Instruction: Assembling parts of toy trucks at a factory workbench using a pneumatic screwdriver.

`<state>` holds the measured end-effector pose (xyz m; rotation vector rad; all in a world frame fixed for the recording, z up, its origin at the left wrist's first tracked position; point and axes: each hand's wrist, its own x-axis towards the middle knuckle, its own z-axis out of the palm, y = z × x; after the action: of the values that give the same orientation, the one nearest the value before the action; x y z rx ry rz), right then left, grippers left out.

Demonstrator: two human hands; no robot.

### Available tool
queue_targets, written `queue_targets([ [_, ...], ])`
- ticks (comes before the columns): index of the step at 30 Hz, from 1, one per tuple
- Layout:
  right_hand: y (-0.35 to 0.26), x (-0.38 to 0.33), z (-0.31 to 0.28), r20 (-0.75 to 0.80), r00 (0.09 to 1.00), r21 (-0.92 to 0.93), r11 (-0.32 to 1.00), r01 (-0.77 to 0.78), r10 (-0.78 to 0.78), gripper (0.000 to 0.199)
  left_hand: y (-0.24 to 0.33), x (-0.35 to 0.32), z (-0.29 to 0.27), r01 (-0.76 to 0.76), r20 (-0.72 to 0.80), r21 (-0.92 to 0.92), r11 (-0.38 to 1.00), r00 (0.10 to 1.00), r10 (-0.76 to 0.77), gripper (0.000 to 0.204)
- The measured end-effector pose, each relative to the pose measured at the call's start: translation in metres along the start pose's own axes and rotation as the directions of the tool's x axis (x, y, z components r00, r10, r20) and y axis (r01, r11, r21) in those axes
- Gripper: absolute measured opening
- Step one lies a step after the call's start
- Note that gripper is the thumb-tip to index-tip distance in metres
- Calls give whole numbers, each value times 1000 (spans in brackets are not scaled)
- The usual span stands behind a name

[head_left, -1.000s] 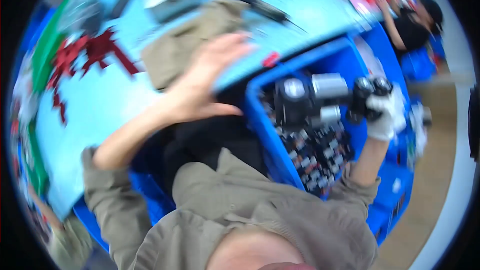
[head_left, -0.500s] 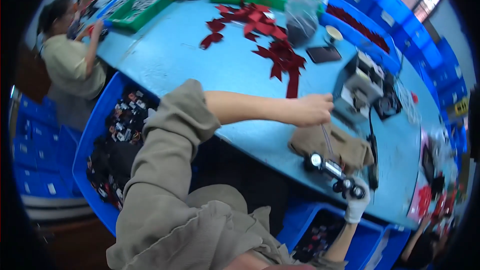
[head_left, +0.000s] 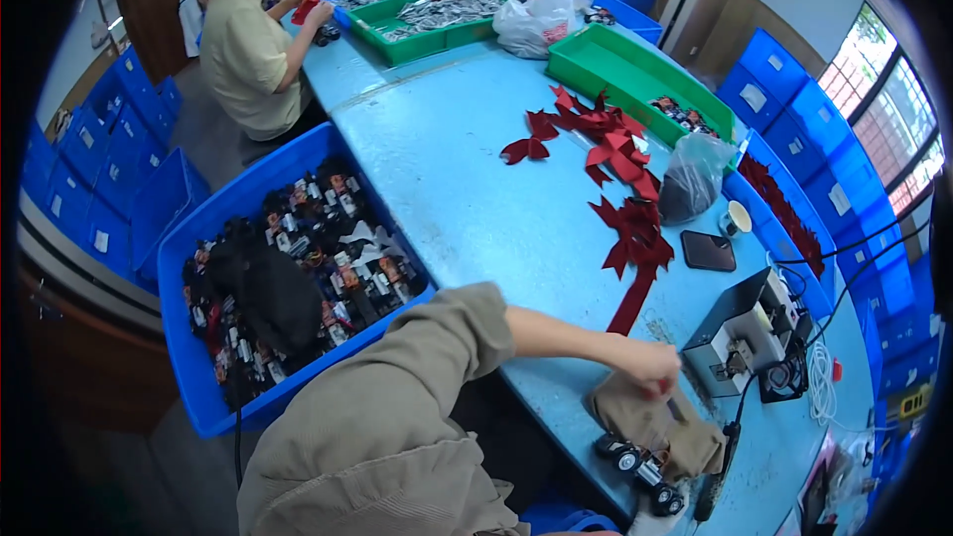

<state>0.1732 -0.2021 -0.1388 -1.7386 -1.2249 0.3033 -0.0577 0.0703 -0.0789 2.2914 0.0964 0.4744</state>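
The table has a smooth, slightly glossy blue top. The rag under the left hand is matt tan cloth. The red ribbons look satiny, the near bin hard plastic.

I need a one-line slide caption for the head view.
Left hand on a tan cloth beside small toy cars on a blue table.

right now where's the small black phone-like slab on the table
In the head view the black slab lies flat on the light blue table, right of centre, beside the end of the red ribbon bows and just above the grey machine.
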Motion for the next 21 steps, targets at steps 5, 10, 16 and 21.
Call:
queue_targets([
  [5, -30, 5, 9, -20, 992, -184, 976, 117, -123, 56, -23, -20, 16, 11, -144, -154, 988, 989, -33, 14],
  [10, -43, 5, 5, 2, 984, -456, 875, 161, -180, 48, -25, -21, 29, -116, -326, -204, 972, 944, 44, 14],
  [16, -60, 8, 12, 26, 995, -402, 911, 96, -93, 44, -20, -21, 36, -111, -415, -181, 977, 910, 26, 13],
  [21, -69, 14, 18, 25, 978, -509, 840, 189, -205, 41, -26, -19, 39, -108, -413, -153, 982, 910, 36, 14],
])
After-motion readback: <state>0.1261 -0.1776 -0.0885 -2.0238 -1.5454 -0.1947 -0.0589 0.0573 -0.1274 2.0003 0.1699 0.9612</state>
